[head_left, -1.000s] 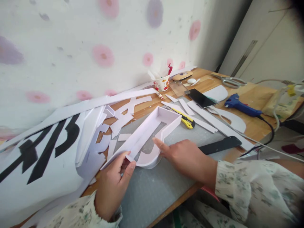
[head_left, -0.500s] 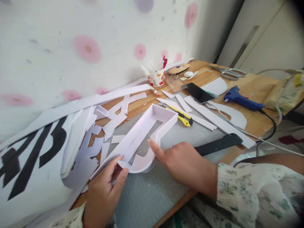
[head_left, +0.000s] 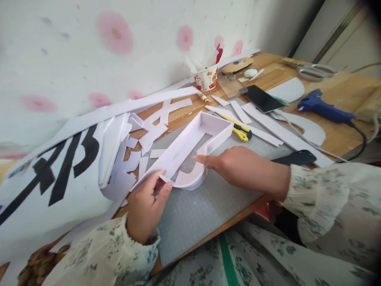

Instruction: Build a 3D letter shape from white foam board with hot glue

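Note:
A white foam-board letter form [head_left: 184, 147], with upright walls and a curved hook at its near end, lies on a grey cutting mat [head_left: 196, 226]. My left hand [head_left: 150, 206] grips its near left corner between thumb and fingers. Over the curved wall reaches my right hand [head_left: 250, 169], its index fingertip inside the form and its other fingers curled; the thumb is hidden. Just beyond the form's far right corner is a yellow and black utility knife [head_left: 243, 134].
White foam strips and scraps [head_left: 153, 137] are scattered left and behind. A paper cup [head_left: 206, 79] stands by the wall. To the right lie a phone [head_left: 263, 98], a blue glue gun [head_left: 326, 107] with its cord, and scissors [head_left: 315, 72]. A sheet with black printed strokes [head_left: 65, 171] covers the left.
The whole view has shifted, so the table sits higher in the picture. My right index finger has levelled out over the curved wall. My left hand keeps its grip on the corner.

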Demonstrator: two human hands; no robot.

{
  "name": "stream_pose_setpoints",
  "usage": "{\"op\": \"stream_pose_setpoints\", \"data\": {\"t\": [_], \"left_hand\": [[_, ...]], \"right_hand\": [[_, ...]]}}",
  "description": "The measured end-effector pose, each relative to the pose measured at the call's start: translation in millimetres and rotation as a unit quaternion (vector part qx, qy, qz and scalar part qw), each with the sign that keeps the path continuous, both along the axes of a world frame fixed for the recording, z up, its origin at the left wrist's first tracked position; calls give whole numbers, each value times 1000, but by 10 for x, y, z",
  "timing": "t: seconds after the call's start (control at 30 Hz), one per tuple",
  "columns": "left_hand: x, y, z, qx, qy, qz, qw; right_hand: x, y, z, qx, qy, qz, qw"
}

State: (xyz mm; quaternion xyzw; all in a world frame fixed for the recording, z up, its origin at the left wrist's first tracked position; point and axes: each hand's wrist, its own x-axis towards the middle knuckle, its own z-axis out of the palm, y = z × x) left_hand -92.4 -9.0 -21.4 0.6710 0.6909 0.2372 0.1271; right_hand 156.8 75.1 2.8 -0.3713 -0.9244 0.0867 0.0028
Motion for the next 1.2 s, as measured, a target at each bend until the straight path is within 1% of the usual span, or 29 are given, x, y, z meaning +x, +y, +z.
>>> {"op": "stream_pose_setpoints", "data": {"t": [0.17,0.27,0.4,0.57,0.73,0.9,1.03,1.1,1.2], "left_hand": [[7,7,-9,0,-10,-3,1000],[15,10,-1,0,-10,-5,1000],[31,15,17,2,-18,-4,1000],[49,15,25,6,-21,-6,1000],[61,13,40,15,-20,-2,1000],[73,21,50,16,-27,-3,999],[52,4,15,35,-14,-3,999],[30,-22,-6,55,-4,-4,998],[4,-79,-4,93,2,-28,995]], "right_hand": [[-11,-16,-36,28,10,-8,1000],[-9,-36,-46,38,-1,-10,999],[-15,-37,-33,50,-16,-11,999],[-39,-21,-3,47,-7,1,999],[-40,44,0,14,-9,6,1000],[-38,166,37,-58,30,58,996],[-40,199,80,-105,77,92,987],[-26,177,116,-115,88,89,986],[26,98,194,-92,90,43,991]]}}
